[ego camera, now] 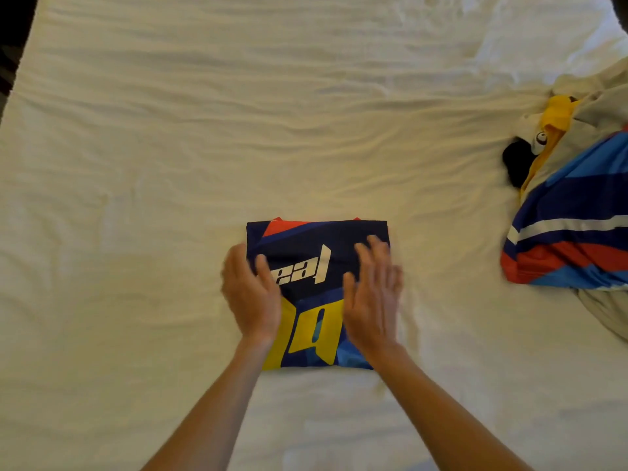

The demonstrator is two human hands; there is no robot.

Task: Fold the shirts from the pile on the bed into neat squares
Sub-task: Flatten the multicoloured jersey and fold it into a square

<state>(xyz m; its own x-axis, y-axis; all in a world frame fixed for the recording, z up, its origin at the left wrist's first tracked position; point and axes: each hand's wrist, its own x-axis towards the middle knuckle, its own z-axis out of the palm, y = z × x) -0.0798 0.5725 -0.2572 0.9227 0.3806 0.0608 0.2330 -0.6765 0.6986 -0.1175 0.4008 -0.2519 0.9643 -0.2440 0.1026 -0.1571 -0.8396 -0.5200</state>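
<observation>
So closest to the camera you've got two bare forearms coming up from the bottom edge, angling in toward each other. Both hands sit on a folded jersey (317,294) that lies flat on the bed, a bit below the middle of the view. The left hand (249,294) lies over the jersey's left edge, fingers straight and together, thumb out across the dark fabric right by the white lettering. The right hand (372,297) lies over the right edge, fingers spread a little and pretty much straight, though it's a bit motion-blurred. Neither hand is curled around anything, they're both flat and relaxed on the cloth.

The jersey itself is folded into a rough square: navy, with a big yellow number on the near half, white letters across the middle, and a red and blue patch along the far edge. Two tiny red corners poke out past that far edge.

All around it is the white bed sheet (204,147), wrinkled in long ripples.

Off to the right, well apart from the folded one, is the pile of unfolded shirts (571,232). On top is a striped one in navy, light blue, white and red. Behind it there's something yellow (557,113), a bit of black fabric (518,164), and some pale grey cloth, all bunched together.
</observation>
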